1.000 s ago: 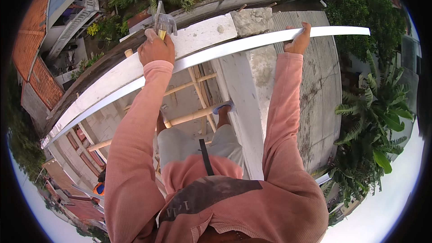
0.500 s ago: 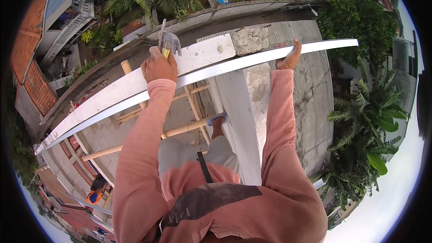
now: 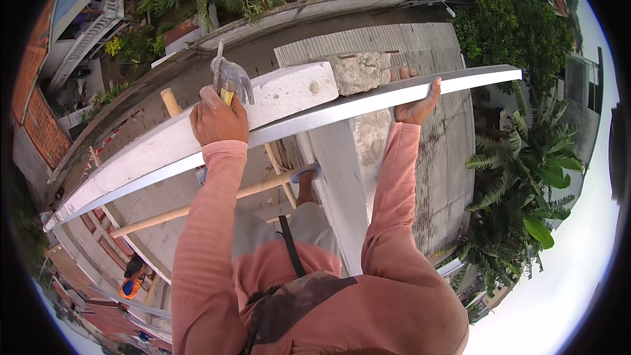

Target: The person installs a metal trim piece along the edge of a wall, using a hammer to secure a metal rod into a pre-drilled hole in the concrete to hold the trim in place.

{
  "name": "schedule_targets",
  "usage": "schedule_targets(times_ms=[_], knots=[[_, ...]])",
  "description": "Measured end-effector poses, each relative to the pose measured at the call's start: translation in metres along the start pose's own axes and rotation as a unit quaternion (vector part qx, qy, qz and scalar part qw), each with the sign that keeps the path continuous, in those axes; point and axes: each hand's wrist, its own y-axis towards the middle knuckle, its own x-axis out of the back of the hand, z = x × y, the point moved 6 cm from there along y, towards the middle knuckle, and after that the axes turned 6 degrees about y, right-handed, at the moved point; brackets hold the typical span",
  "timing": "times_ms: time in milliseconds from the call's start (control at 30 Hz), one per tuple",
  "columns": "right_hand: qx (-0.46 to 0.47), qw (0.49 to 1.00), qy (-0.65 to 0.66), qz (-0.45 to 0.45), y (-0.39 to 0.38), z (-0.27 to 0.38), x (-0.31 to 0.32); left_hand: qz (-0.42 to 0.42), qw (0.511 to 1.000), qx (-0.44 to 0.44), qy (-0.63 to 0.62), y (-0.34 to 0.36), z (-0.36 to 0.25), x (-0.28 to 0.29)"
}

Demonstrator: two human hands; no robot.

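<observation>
Beside the white ledge [image 3: 289,94], hands [image 3: 220,121] hold a hammer [image 3: 234,79] (left) and metal strip [image 3: 319,119].

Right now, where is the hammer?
In the head view, the hammer is upper left, gripped in the left hand, its head by the far edge of the white wall.

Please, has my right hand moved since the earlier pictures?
Yes, slightly: the right hand, holding the metal strip, now appears farther left, closer to the rough concrete lump.
</observation>
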Motion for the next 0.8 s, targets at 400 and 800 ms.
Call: schedule_targets(times_ms=[400, 800], knots=[[-0.017, 0.984, 0.167, 0.065, 0.006, 0.015, 0.010, 0.035, 0.998, 0.018, 0.048, 0.008, -0.001, -0.009], [-0.032, 0.931, 0.311, 0.188, 0.010, 0.016, 0.017, 0.077, 0.993, 0.048, 0.076, 0.020, 0.005, -0.020]])
